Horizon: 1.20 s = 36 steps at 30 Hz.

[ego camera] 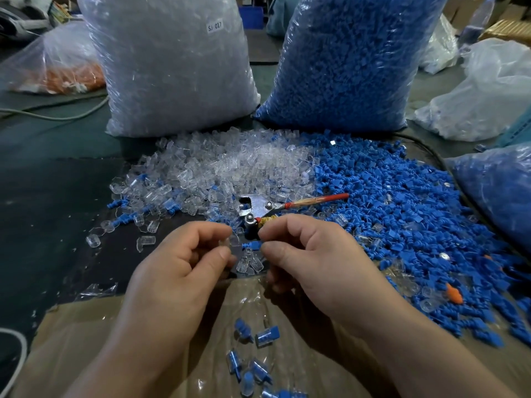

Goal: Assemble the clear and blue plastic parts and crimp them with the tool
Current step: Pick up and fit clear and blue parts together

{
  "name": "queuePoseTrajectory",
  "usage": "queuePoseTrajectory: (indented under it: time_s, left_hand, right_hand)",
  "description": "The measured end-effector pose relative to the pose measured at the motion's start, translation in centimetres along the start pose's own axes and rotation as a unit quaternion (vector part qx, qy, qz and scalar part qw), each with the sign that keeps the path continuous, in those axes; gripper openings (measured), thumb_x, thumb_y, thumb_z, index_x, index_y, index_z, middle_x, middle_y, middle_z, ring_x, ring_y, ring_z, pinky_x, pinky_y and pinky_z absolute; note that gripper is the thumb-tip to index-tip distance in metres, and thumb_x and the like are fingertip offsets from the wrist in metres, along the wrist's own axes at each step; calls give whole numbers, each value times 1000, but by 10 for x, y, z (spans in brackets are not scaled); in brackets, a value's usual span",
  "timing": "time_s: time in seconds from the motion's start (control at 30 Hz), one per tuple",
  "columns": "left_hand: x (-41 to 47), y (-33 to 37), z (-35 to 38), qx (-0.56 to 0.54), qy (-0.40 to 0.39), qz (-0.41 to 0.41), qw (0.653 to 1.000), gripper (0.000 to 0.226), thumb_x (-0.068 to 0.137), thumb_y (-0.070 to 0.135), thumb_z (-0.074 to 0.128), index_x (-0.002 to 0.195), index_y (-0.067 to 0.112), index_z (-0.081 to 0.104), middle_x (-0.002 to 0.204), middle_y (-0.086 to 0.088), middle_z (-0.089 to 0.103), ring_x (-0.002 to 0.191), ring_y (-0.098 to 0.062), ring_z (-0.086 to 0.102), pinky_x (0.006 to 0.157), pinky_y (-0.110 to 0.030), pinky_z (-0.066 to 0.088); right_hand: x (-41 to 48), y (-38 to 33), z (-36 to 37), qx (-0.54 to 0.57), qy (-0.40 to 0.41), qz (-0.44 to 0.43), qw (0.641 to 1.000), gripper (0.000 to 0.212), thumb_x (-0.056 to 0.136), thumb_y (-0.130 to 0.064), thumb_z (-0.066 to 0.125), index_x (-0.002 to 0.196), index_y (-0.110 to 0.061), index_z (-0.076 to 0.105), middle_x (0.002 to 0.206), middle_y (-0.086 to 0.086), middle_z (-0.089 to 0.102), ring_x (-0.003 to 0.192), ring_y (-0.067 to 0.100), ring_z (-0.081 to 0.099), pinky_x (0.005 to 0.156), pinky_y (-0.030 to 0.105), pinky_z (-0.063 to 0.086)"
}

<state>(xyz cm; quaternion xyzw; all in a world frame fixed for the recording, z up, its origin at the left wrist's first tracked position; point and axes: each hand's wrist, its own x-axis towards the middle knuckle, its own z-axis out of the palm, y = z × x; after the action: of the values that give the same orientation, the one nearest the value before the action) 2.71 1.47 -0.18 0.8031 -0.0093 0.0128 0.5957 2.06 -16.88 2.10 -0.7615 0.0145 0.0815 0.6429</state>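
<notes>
At the centre of the frame the two hands met, fingertips nearly touching. The left hand [184, 254] had its fingers curled in, with thumb and forefinger pinched on what looked like a clear part [233, 241] – it was faint against the clutter. The right hand [304, 248] was curled the same way and pinched a blue part [250, 245] by one end. The blue part's long axis lay roughly level across the frame, and its free tip pointed left at the clear part just beside it, so joining them looked like a short push straight along that line.

The tool [260, 208] lay free just above both hands, its red handle running to the right, nearer the right hand. At the upper left, a small label [215, 26] on the bag of clear pieces [172, 76] read "SJ 017" – no other writing could be read.
</notes>
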Motion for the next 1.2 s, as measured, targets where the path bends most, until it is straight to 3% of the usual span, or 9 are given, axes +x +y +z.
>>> queuePoseTrajectory:
  time_s: [0.07, 0.2, 0.33, 0.43, 0.57, 0.67, 0.87, 1.03, 1.2]
  left_hand:
    - [-1, 3, 1, -64, -12, -11, 998, 30, 72, 25, 75, 97, 41, 75, 88, 3, 77, 82, -13, 75, 78, -41, 61]
    - [0, 3, -2, -110, -34, -5, 993, 45, 53, 44, 75, 97, 35, 77, 90, -5, 77, 85, -26, 75, 79, -47, 61]
    - [1, 3, -3, -130, -71, 4, 989, 38, 54, 40, 76, 92, 35, 75, 89, -6, 76, 80, -25, 74, 67, -33, 62]
    - [1, 2, -4, -135, -91, -1, 987, 35, 54, 42, 75, 87, 32, 76, 82, -10, 75, 71, -22, 74, 60, -23, 58]
    - [1, 1, -3, -172, -103, -10, 980, 34, 58, 30, 87, 90, 28, 78, 77, -13, 74, 67, -20, 71, 58, -25, 58]
    - [2, 1, -2, -210, -93, -28, 973, 36, 56, 28, 88, 91, 24, 77, 76, -14, 73, 66, -20, 71, 58, -27, 58]
    - [3, 7, -2, -249, -59, -55, 965, 23, 58, 33, 76, 78, 22, 75, 72, -17, 71, 59, -21, 68, 50, -26, 55]
    - [1, 14, -1, -251, -86, -81, 961, 19, 58, 29, 73, 74, 20, 76, 66, -17, 68, 56, -21, 65, 48, -25, 54]
    - [0, 18, 4, -303, -86, -115, 942, 4, 60, 25, 71, 63, 21, 71, 59, -13, 63, 44, -18, 58, 36, -23, 45]
  right_hand:
    - [-3, -3, 1, 49, -14, 10, 999, 20, 96, -11, 60, 90, -27, 70, 64, 6, 66, 59, 19, 64, 59, 34, 59]
    - [-5, -6, 3, 26, -4, -52, 998, 20, 93, -11, 64, 91, -30, 68, 69, 7, 69, 64, 23, 70, 61, 37, 61]
    - [-6, -2, 5, -93, 26, -118, 988, 12, 89, -24, 67, 94, -34, 64, 76, -6, 71, 70, 14, 70, 69, 44, 60]
    - [-6, 1, 6, -187, 55, -178, 965, 14, 87, -30, 67, 98, -37, 63, 88, -16, 66, 79, 5, 65, 71, 33, 56]
    - [-6, -1, 6, -216, 46, -244, 944, 9, 90, -23, 64, 95, -29, 68, 89, -17, 63, 83, 2, 61, 72, 21, 50]
    - [-7, -2, 7, -246, 49, -282, 926, 12, 91, -20, 62, 100, -23, 70, 93, -15, 64, 88, 0, 60, 77, 21, 50]
    - [-8, -3, 9, -233, 104, -329, 909, 11, 92, -20, 60, 98, -17, 69, 92, -12, 64, 85, 0, 60, 74, 16, 48]
    - [-8, -3, 11, -232, 63, -309, 920, 10, 92, -23, 59, 96, -22, 68, 92, -15, 64, 88, 0, 60, 76, 16, 48]
    - [-7, -2, 10, -201, 60, -306, 929, 9, 89, -19, 65, 96, -23, 68, 94, -15, 63, 90, 3, 62, 77, 21, 50]
